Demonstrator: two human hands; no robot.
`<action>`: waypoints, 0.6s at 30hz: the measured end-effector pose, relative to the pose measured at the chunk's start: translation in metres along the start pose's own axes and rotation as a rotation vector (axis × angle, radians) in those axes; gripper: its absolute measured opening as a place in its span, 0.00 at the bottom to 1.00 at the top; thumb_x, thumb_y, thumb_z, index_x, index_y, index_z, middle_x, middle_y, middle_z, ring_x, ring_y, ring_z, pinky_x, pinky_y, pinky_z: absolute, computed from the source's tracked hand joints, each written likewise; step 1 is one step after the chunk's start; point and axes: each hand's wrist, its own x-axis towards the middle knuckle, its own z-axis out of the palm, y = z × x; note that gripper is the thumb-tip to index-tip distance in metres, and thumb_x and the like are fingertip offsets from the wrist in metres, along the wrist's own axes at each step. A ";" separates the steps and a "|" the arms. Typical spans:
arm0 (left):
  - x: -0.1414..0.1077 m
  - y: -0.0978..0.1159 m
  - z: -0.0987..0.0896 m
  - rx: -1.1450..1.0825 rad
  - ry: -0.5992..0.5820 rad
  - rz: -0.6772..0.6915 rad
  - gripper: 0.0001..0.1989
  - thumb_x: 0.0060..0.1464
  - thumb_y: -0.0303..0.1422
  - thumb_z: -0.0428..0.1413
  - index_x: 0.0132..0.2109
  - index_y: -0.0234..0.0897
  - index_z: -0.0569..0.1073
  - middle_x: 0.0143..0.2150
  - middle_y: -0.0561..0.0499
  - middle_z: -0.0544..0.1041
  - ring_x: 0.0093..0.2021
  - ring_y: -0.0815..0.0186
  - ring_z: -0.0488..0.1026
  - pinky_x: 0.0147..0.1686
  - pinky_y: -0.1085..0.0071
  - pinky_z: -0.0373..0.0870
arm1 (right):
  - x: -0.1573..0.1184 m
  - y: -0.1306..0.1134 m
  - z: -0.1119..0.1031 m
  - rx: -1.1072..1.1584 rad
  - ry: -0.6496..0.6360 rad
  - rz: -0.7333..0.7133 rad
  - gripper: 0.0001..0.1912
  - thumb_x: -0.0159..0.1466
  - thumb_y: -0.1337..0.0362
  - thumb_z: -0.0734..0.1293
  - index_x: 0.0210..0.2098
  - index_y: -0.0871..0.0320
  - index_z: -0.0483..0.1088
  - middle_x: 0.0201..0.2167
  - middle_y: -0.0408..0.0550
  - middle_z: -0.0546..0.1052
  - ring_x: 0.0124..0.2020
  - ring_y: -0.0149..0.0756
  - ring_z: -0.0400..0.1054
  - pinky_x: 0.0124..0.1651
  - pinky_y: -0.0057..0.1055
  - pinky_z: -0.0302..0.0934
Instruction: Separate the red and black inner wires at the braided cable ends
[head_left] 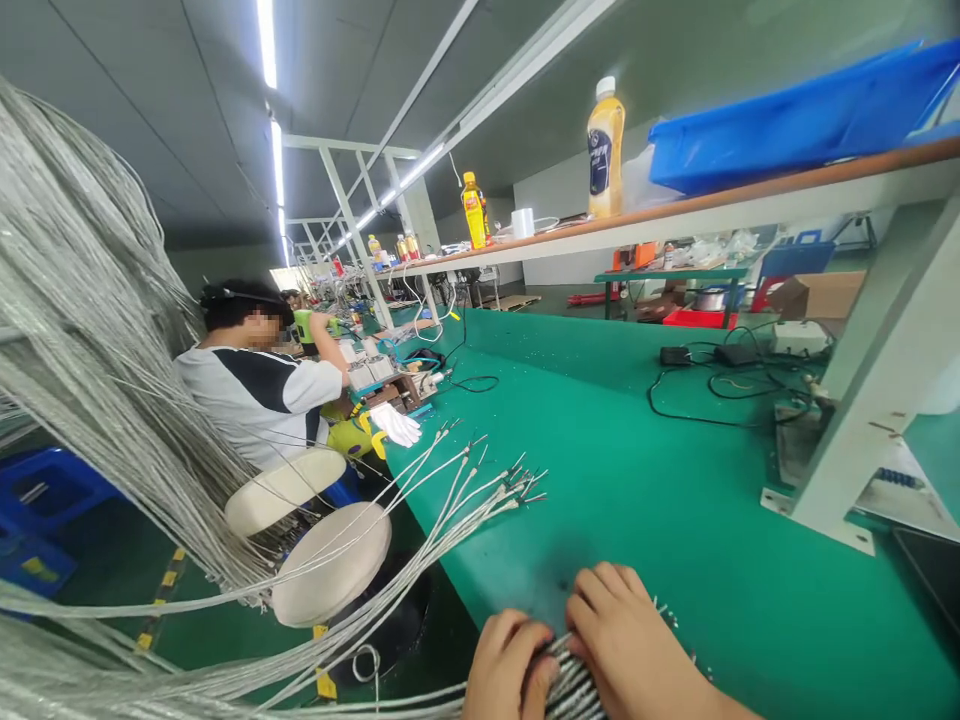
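Nearest, at the bench's near end: the left hand point(508, 665) is closed on a bundle of grey cables point(576, 692), fingers bent over it, thumb along its side. The right hand point(619, 635) lies just beside it, fingers curled over the same bundle; its thumb is hidden, so how firmly it grips cannot be told. Small pale bits point(664, 610) show past the right hand; whether these are cable ends or scraps cannot be determined.

Assessment: the step in hand appears to be gathering and steadying the bundle. Good practice would be even pressure from both hands, strands kept parallel and uncrossed, and no sharp bend where they enter the left hand.

Farther along, loose cables point(450, 535) cross the bench's seat-side edge, their stripped ends fanned over the green bench point(600, 450). These should be kept apart from the held bundle to avoid snagging. Outside that edge stands a pale seat point(334, 565).

Beyond, a white glove point(396, 424) lies at the same edge, near a seated co-worker point(255, 400). Black cords point(720, 385) lie toward the opposite edge, by a white post point(874, 370).
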 end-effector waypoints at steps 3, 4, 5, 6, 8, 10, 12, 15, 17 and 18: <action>0.008 0.026 -0.016 -0.081 -0.075 -0.149 0.09 0.64 0.33 0.49 0.41 0.39 0.74 0.42 0.46 0.73 0.45 0.58 0.71 0.46 0.64 0.69 | 0.003 0.003 -0.014 0.087 -0.178 0.101 0.05 0.63 0.71 0.64 0.34 0.54 0.67 0.35 0.47 0.71 0.38 0.45 0.63 0.44 0.43 0.51; 0.009 0.032 -0.019 -0.107 -0.077 -0.196 0.08 0.64 0.31 0.49 0.40 0.39 0.73 0.41 0.47 0.72 0.44 0.59 0.71 0.46 0.64 0.68 | 0.004 0.004 -0.016 0.122 -0.224 0.135 0.04 0.64 0.71 0.63 0.35 0.55 0.67 0.35 0.47 0.71 0.38 0.45 0.63 0.44 0.43 0.51; 0.010 0.036 -0.020 -0.132 -0.071 -0.226 0.07 0.64 0.30 0.49 0.38 0.38 0.72 0.41 0.48 0.71 0.44 0.60 0.70 0.46 0.65 0.67 | 0.004 0.005 -0.017 0.161 -0.253 0.164 0.05 0.65 0.71 0.63 0.36 0.55 0.67 0.36 0.47 0.71 0.39 0.45 0.63 0.44 0.43 0.52; 0.011 0.039 -0.021 -0.156 -0.060 -0.241 0.07 0.63 0.28 0.49 0.37 0.38 0.71 0.40 0.48 0.71 0.44 0.60 0.70 0.47 0.65 0.67 | 0.005 0.005 -0.018 0.202 -0.261 0.183 0.05 0.65 0.71 0.63 0.38 0.55 0.67 0.36 0.47 0.71 0.39 0.45 0.63 0.44 0.43 0.52; 0.012 0.041 -0.021 -0.199 -0.045 -0.252 0.06 0.62 0.26 0.49 0.37 0.38 0.69 0.40 0.49 0.70 0.44 0.61 0.69 0.47 0.66 0.66 | 0.005 0.005 -0.018 0.266 -0.230 0.199 0.08 0.65 0.73 0.62 0.40 0.55 0.67 0.38 0.46 0.71 0.41 0.45 0.63 0.44 0.42 0.52; 0.012 0.040 -0.023 -0.240 -0.051 -0.259 0.07 0.62 0.25 0.48 0.38 0.38 0.69 0.40 0.50 0.71 0.43 0.62 0.69 0.46 0.66 0.66 | 0.004 0.005 -0.017 0.303 -0.194 0.177 0.10 0.65 0.75 0.61 0.41 0.55 0.67 0.39 0.47 0.70 0.42 0.44 0.62 0.46 0.42 0.52; 0.010 0.036 -0.026 -0.258 -0.061 -0.266 0.09 0.62 0.25 0.47 0.42 0.40 0.70 0.42 0.50 0.71 0.44 0.62 0.69 0.47 0.66 0.66 | 0.004 0.004 -0.017 0.315 -0.186 0.153 0.10 0.66 0.76 0.59 0.39 0.55 0.67 0.39 0.47 0.69 0.42 0.43 0.61 0.46 0.42 0.52; 0.001 0.027 -0.034 -0.167 -0.063 -0.285 0.09 0.63 0.29 0.50 0.48 0.42 0.71 0.47 0.49 0.71 0.49 0.60 0.68 0.52 0.63 0.65 | 0.004 0.005 -0.015 0.313 -0.205 0.147 0.09 0.68 0.74 0.59 0.37 0.55 0.67 0.37 0.47 0.69 0.41 0.43 0.61 0.46 0.42 0.52; -0.009 0.019 -0.041 -0.090 -0.068 -0.311 0.08 0.63 0.33 0.51 0.48 0.44 0.72 0.50 0.48 0.70 0.53 0.58 0.67 0.54 0.61 0.64 | 0.005 0.007 -0.015 0.312 -0.214 0.154 0.09 0.69 0.73 0.59 0.37 0.55 0.67 0.37 0.47 0.68 0.41 0.43 0.61 0.45 0.42 0.53; -0.014 0.015 -0.045 -0.068 -0.071 -0.327 0.09 0.64 0.35 0.51 0.49 0.44 0.72 0.51 0.48 0.70 0.54 0.58 0.67 0.54 0.61 0.64 | 0.005 0.007 -0.014 0.314 -0.219 0.153 0.09 0.69 0.73 0.59 0.37 0.55 0.67 0.37 0.47 0.68 0.40 0.43 0.61 0.45 0.43 0.53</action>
